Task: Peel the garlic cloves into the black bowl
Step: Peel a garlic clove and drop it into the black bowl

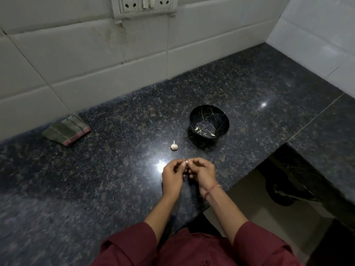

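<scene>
Dark granite counter [96,179] backed by tiled wall [76,54], garlic clove [186,161] pinched between left hand [172,175] and right hand [203,171] near the front edge [247,176], black bowl [194,120] set just beyond, two cloves [196,129] held inside

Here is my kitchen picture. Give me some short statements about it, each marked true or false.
1. The left hand and the right hand pinch one garlic clove between them. True.
2. The black bowl is empty. False: peeled cloves lie in it.
3. A garlic bulb sits on the granite counter, left of the bowl. True.
4. The folded cloth lies beside the bulb. False: it lies far to the left, by the tiled wall.
</scene>
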